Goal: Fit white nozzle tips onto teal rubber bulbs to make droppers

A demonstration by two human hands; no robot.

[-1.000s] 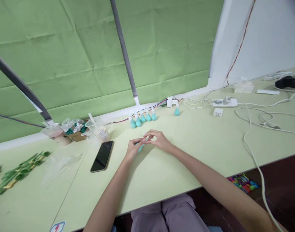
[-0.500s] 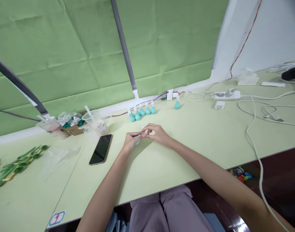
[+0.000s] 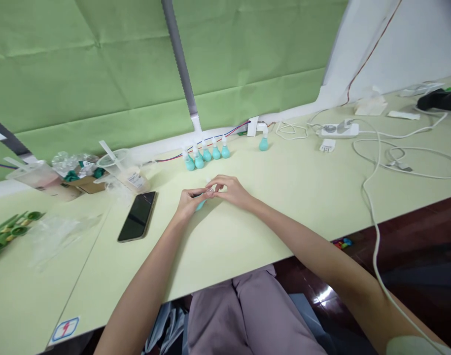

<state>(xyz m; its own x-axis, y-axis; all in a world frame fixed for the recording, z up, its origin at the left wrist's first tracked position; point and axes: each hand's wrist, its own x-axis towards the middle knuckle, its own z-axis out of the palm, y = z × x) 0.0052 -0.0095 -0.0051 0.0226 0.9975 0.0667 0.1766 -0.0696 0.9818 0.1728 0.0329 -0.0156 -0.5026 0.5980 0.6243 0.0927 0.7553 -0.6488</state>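
My left hand (image 3: 188, 203) is closed around a small teal bulb-shaped bottle (image 3: 199, 205), low over the table. Most of the bottle is hidden behind the fingers. My right hand (image 3: 232, 191) meets it from the right, its thumb and fingertips pinched at the clear top of the bottle. Beyond the hands, several matching teal bottles (image 3: 207, 155) with whitish tops stand upright in a row. One more teal bottle (image 3: 263, 144) stands apart, farther right.
A phone (image 3: 137, 217) lies left of my hands. Behind it are a plastic cup (image 3: 116, 165) with a straw, another cup (image 3: 58, 185) and crumpled plastic. Green toy-like parts (image 3: 11, 234) lie far left. A power strip (image 3: 339, 130) and white cables occupy the right.
The head view has turned slightly, so the table things appear farther left and higher. Both hands stay together at the same bottle, with almost the same finger pose.
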